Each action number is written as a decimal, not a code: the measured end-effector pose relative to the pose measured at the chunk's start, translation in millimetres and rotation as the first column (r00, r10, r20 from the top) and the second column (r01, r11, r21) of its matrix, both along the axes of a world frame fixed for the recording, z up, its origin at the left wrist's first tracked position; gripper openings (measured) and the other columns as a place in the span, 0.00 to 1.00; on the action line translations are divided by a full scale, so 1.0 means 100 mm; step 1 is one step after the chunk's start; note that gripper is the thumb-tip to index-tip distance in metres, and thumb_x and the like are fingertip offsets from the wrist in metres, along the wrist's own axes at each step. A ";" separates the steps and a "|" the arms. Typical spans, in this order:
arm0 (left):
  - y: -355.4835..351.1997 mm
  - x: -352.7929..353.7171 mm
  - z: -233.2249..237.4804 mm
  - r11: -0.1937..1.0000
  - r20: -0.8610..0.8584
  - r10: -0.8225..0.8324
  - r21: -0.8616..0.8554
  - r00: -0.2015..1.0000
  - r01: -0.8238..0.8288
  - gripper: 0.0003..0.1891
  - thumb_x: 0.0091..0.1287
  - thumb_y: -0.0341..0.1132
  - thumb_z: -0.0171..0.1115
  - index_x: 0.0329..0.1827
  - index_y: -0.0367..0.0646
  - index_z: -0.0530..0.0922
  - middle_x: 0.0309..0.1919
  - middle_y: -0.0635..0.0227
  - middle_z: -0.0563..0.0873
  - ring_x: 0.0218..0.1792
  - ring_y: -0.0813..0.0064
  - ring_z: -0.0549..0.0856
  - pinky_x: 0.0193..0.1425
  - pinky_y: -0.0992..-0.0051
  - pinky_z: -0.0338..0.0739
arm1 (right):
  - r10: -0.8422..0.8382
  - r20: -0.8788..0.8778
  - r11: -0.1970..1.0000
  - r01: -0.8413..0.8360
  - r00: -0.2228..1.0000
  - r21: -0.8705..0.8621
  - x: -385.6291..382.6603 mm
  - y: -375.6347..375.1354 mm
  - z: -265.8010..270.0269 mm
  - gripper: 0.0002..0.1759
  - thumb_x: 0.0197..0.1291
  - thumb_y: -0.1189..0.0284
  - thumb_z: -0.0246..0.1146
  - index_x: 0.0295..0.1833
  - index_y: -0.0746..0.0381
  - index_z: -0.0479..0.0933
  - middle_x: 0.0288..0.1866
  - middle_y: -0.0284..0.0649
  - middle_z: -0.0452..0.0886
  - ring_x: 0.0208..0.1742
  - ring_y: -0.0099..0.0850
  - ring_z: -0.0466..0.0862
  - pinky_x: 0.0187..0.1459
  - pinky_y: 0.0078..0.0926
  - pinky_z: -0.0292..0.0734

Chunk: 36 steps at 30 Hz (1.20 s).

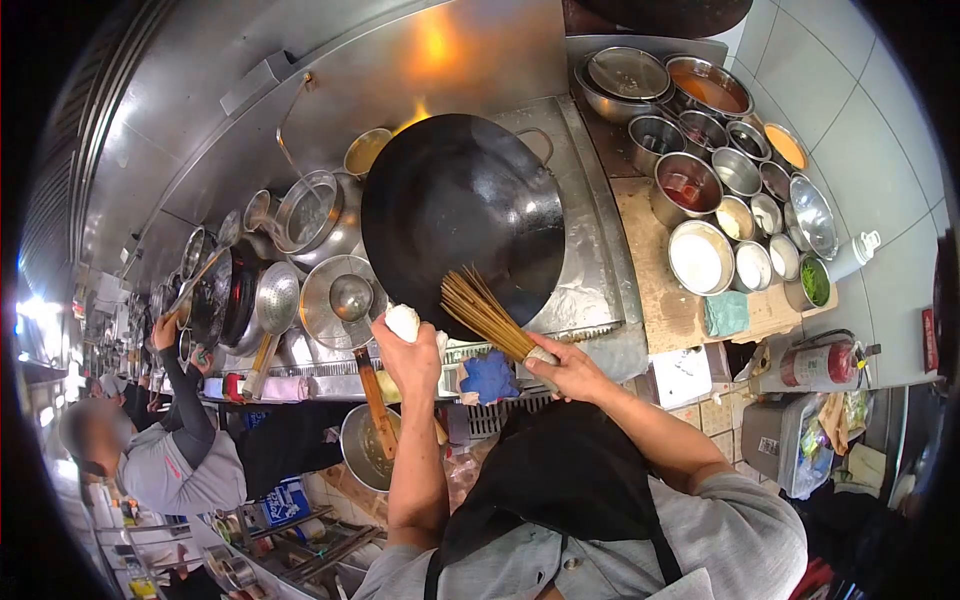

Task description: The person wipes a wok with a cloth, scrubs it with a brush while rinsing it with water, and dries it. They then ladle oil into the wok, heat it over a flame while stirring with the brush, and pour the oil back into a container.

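A large black wok [450, 200] sits over the burner, with flame showing at its far left rim. My left hand [410, 358] is closed on a folded white cloth [402, 322] at the wok's near left rim; whether it also grips a wok handle there is hidden. In my right hand [572, 372] is the bound end of a bamboo wok brush [485, 305]. The brush's splayed bristles reach over the near rim into the wok. A ladle [351, 297] rests in a round strainer [325, 305], left of my left hand.
Metal pots of sauces and seasonings [687, 185] crowd the right-hand counter. A blue cloth [488, 378] lies at the stove's front edge, with a perforated skimmer [277, 297] further left. A metal pot [365, 445] stands below the edge. Another person [190, 455] works at the far left.
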<state>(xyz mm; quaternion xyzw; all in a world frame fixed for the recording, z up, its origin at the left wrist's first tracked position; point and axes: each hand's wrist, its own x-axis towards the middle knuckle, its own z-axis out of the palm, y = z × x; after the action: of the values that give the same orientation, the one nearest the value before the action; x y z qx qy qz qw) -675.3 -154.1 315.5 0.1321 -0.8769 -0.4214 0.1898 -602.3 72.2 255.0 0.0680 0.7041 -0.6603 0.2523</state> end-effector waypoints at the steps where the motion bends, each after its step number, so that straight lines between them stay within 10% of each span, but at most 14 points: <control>1: -0.01 -0.01 -0.01 1.000 -0.008 -0.001 0.000 1.000 0.001 0.26 0.55 0.29 0.63 0.56 0.32 0.67 0.42 0.47 0.82 0.43 0.53 0.83 0.52 0.61 0.75 | -0.002 0.000 1.000 0.002 1.000 0.000 -0.01 0.00 -0.03 0.35 0.67 0.59 0.61 0.77 0.49 0.59 0.29 0.34 0.80 0.18 0.19 0.74 0.16 0.20 0.69; 36: 0.15 -0.12 0.23 0.999 -0.068 -0.032 -0.021 0.997 0.031 0.28 0.55 0.31 0.64 0.58 0.34 0.67 0.43 0.45 0.83 0.45 0.50 0.84 0.53 0.60 0.76 | -0.026 0.052 0.992 0.032 0.998 -0.124 -0.06 -0.03 -0.04 0.35 0.67 0.57 0.62 0.77 0.45 0.59 0.35 0.35 0.82 0.18 0.20 0.74 0.16 0.20 0.70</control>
<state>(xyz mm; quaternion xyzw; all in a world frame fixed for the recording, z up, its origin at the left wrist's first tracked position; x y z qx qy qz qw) -687.6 -139.1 339.0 0.1018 -0.8761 -0.4197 0.2143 -608.6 69.4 250.6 0.0791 0.6538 -0.7047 0.2640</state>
